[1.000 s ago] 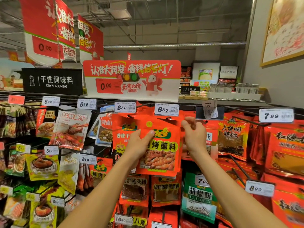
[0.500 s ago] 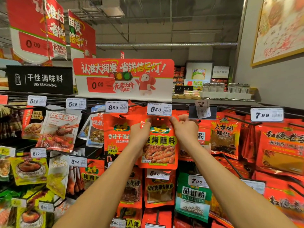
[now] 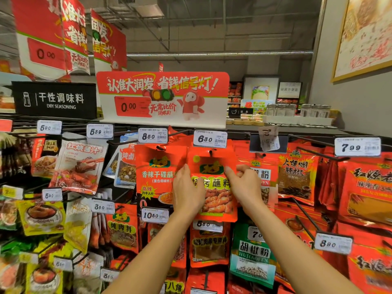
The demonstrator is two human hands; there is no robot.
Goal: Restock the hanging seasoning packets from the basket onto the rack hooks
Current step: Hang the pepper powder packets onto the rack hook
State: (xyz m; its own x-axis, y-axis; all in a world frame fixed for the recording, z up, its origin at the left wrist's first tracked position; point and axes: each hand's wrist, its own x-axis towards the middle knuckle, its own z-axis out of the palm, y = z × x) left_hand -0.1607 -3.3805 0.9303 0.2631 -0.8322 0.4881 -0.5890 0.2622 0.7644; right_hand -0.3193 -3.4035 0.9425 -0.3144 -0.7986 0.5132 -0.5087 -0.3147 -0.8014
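A big red and white sign stands on top of the rack, with a small traffic light and a red cartoon figure drawn on it. To its left is a black sign that says DRY SEASONING. Two red banners hang from the ceiling above that. Far back on the right, a row of small glass jars sits on a shelf. A large framed picture hangs on the grey wall at the right. A long light tube runs under the dark ceiling.

Red seasoning pkt on hook
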